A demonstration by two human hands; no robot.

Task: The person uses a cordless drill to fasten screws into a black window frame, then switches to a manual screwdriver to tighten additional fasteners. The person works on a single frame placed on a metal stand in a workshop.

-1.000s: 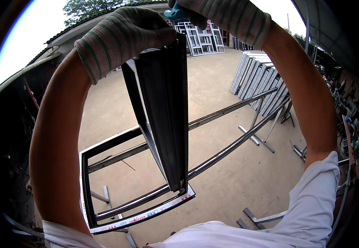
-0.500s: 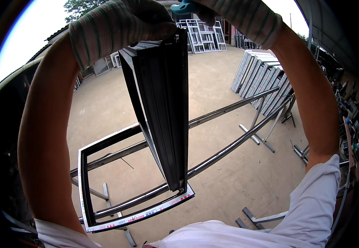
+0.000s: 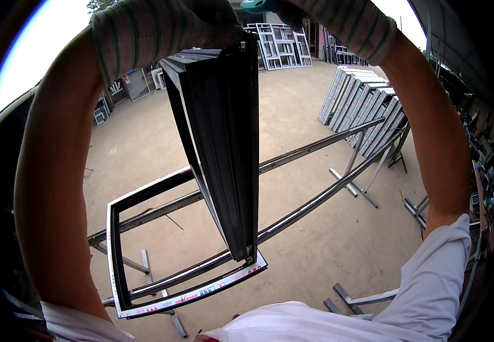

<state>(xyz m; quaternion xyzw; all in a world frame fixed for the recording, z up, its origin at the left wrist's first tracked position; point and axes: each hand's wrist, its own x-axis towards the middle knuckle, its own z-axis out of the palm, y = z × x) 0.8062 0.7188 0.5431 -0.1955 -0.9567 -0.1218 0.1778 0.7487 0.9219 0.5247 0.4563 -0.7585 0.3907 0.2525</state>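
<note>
In a striped work glove, my left hand [image 3: 181, 28] is closed on the top end of a black window frame section [image 3: 221, 142] that stands upright before me. Its lower end meets the right corner of a flat rectangular window frame [image 3: 193, 299], dark inside with printed white film on its outer faces. Raised at the top, my right hand [image 3: 332, 23] wears a matching glove and is closed round a teal-handled tool [image 3: 258, 6]. The upper edge cuts off both hands, and the tool's working end cannot be made out.
Two long metal rails [image 3: 315, 145] on low legs carry the flat frame and run toward the back right. Stacked film-wrapped frames [image 3: 361, 108] lean at their far end. More white frames [image 3: 284, 48] stand at the back. Loose metal bars [image 3: 343, 299] lie on the floor near front right.
My left forearm has shifted slightly left, and both gloved hands sit a little higher in view. The grips, the upright section and the flat frame look the same.
</note>
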